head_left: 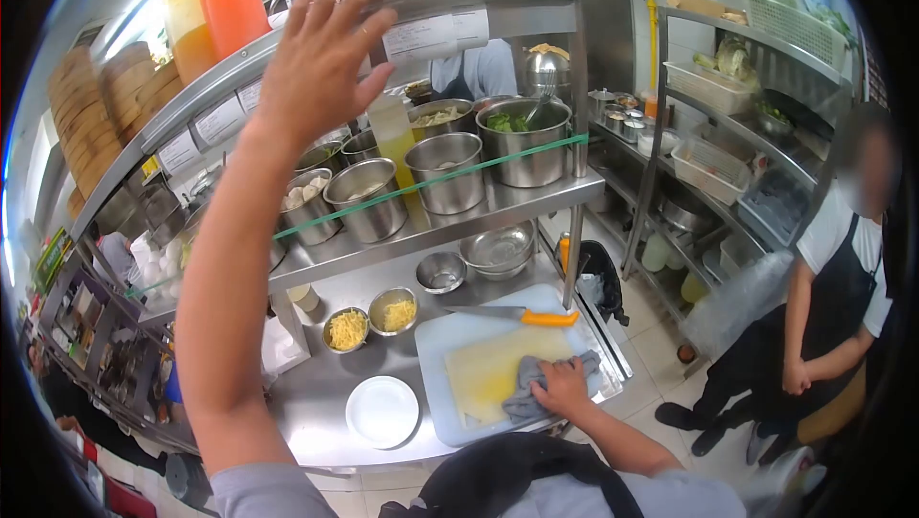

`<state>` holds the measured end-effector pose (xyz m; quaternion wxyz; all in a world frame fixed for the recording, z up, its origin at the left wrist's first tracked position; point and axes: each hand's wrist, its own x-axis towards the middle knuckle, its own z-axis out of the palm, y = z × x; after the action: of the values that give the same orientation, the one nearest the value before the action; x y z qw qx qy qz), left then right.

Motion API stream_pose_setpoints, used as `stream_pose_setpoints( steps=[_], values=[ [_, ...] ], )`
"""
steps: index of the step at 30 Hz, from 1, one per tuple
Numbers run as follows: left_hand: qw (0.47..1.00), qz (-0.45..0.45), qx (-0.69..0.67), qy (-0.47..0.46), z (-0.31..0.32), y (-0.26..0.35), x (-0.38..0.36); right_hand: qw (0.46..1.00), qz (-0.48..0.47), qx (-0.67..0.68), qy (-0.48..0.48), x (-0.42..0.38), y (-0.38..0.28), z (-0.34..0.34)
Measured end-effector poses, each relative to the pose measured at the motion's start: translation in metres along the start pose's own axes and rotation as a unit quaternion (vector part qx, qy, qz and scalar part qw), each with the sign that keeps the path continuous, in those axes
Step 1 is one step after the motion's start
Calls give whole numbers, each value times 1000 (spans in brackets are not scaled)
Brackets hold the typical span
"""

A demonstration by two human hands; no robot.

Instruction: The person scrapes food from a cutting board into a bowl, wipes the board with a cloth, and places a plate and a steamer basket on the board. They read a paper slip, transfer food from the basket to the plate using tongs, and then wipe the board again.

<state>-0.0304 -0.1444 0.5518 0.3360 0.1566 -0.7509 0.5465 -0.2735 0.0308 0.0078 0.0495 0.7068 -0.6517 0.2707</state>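
Note:
My left hand (321, 58) is raised high in front of the upper shelf, its fingers spread with nothing in them. Down on the worktop, my right hand (563, 389) presses a grey cloth (524, 405) against the cutting board. This board (486, 365) has a yellowish wet stain across its middle. An orange-handled knife (549, 318) lies along the far edge, its blade pointing left. To the left of the board sits a white plate (382, 412), with two metal bowls of yellow shreds, one bowl (346, 329) and another bowl (393, 311), behind it.
Metal pots (443, 174) line the shelf behind a green strip. Orange and yellow bottles (230, 1) stand on the upper shelf. A person in a dark apron (831, 298) stands at the right, near a metal rack (737, 101). A black bin (601, 274) is beside the counter.

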Motion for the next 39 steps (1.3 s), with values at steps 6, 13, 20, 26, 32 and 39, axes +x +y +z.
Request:
stream_pose_setpoints(
  steps=[6,13,20,26,32,39],
  values=[
    [999,27,4,-18,22,-11,4,999,-2,-30,38,2,-9,-3],
    [1000,9,3,20,41,-12,-1,999,-19,-36,17,7,-8,1],
    [997,-11,-21,80,45,-8,2,998,-23,-35,38,16,-14,-4],
    [988,-26,-55,141,48,-7,6,999,-9,-29,29,16,-15,-5],
    [987,-23,-65,144,47,-8,6,999,-1,-10,41,16,-15,-1],
    [986,-24,-78,145,44,-8,5,999,17,-7,27,15,-15,-3]
  ],
)
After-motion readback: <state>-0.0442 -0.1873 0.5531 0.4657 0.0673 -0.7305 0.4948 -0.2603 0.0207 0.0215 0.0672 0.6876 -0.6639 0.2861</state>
